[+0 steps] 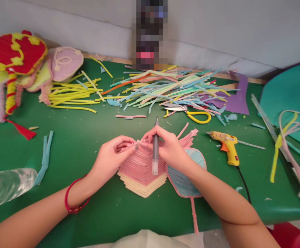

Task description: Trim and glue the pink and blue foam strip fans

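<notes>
Left of the left hand (115,153), the green tabletop (75,144) gives broad passage, up to the bent light-blue fuzzy stems (46,162) and the clear plastic bottle (10,187). Ahead, a shallow bare strip ends at the yellow-handled metal scissors (182,107) and a tangled heap of multicoloured fuzzy stems (165,88); the slim grey marker (156,148) in the right hand (167,146) juts that way. Rightward, a lane runs between the right forearm (209,182) and the yellow glue gun (227,141), narrowed by its black cord (244,184). Clearance between that forearm and the round, pink-rimmed blue fan (183,182) is hard to judge. Nearer, bare table opens below the pink-and-cream chevron piece (145,172).
</notes>
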{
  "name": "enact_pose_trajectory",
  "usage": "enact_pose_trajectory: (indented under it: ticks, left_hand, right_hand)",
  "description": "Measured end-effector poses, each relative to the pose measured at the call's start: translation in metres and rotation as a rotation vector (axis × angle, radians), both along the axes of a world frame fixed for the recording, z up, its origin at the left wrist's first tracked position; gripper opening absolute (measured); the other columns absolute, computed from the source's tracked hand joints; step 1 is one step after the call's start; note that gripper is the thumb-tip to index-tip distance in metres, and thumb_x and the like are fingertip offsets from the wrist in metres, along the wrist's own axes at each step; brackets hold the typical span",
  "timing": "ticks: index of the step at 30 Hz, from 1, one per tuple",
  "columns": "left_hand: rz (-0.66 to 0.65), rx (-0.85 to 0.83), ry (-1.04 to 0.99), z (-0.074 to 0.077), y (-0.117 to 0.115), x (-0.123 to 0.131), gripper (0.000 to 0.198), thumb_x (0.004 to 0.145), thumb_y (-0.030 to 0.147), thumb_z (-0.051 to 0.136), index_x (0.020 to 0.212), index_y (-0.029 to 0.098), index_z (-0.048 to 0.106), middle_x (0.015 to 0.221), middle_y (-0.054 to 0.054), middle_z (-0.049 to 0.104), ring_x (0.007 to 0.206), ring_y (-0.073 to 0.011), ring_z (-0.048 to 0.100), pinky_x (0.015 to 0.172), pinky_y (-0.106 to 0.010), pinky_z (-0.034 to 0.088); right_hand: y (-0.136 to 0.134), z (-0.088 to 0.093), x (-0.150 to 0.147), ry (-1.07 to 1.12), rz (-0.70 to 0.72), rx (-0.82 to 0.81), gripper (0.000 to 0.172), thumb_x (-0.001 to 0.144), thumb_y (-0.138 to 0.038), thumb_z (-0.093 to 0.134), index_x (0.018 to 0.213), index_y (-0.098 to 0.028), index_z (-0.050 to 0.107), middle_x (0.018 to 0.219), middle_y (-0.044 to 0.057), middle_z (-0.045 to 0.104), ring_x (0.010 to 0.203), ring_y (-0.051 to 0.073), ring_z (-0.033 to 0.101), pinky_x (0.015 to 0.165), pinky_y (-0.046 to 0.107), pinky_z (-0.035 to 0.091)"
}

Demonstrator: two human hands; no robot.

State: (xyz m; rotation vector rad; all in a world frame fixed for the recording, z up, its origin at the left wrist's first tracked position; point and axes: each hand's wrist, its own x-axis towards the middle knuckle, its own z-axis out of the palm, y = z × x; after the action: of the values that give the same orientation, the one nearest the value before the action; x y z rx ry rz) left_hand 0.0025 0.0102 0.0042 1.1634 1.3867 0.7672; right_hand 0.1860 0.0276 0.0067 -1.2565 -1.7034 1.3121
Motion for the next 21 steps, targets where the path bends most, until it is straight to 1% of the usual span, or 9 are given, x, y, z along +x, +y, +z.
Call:
enact_pose_trajectory:
  ticks: [6, 11, 15, 21]
  left_hand:
    - [0.004, -0.007, 0.007, 0.0005, -0.001, 0.0003, 0.018, 0.071, 0.036, 0.067, 0.079, 0.02, 0.067, 0.08, -0.003, 0.072, 0.074, -0.0177, 0.066, 0.068, -0.028, 0.054]
    - [0.004, 0.008, 0.03, 0.0017, -0.0014, 0.0006, 0.016, 0.072, 0.034, 0.067, 0.078, 0.02, 0.067, 0.079, -0.003, 0.072, 0.073, -0.018, 0.066, 0.067, -0.028, 0.054]
    - [-0.014, 0.032, 0.075, 0.0026, -0.0026, -0.0003, 0.014, 0.074, 0.034, 0.066, 0.078, 0.02, 0.067, 0.078, -0.002, 0.072, 0.071, -0.0174, 0.066, 0.066, -0.027, 0.053]
    - [-0.062, 0.104, 0.169, -0.0002, -0.006, -0.0029, 0.014, 0.079, 0.034, 0.063, 0.08, 0.022, 0.068, 0.077, 0.0, 0.071, 0.069, -0.0151, 0.065, 0.063, -0.023, 0.05]
  right_hand:
    - [0.0002, 0.0022, 0.0002, 0.005, -0.001, 0.003, 0.025, 0.082, -0.039, 0.065, 0.076, -0.021, 0.049, 0.081, 0.001, 0.063, 0.073, 0.013, 0.058, 0.069, 0.027, 0.048]
    - [-0.0008, 0.0025, 0.001, 0.012, -0.011, 0.009, 0.024, 0.082, -0.038, 0.064, 0.076, -0.021, 0.049, 0.083, 0.001, 0.064, 0.076, 0.014, 0.059, 0.07, 0.027, 0.047]
    - [-0.0014, 0.0011, 0.0006, 0.024, 0.002, 0.007, 0.023, 0.083, -0.036, 0.064, 0.075, -0.021, 0.049, 0.08, 0.001, 0.063, 0.074, 0.013, 0.058, 0.07, 0.027, 0.047]
    - [-0.0018, 0.0005, 0.0, 0.031, 0.01, 0.011, 0.021, 0.083, -0.031, 0.063, 0.075, -0.021, 0.048, 0.079, 0.0, 0.061, 0.073, 0.013, 0.058, 0.069, 0.026, 0.047]
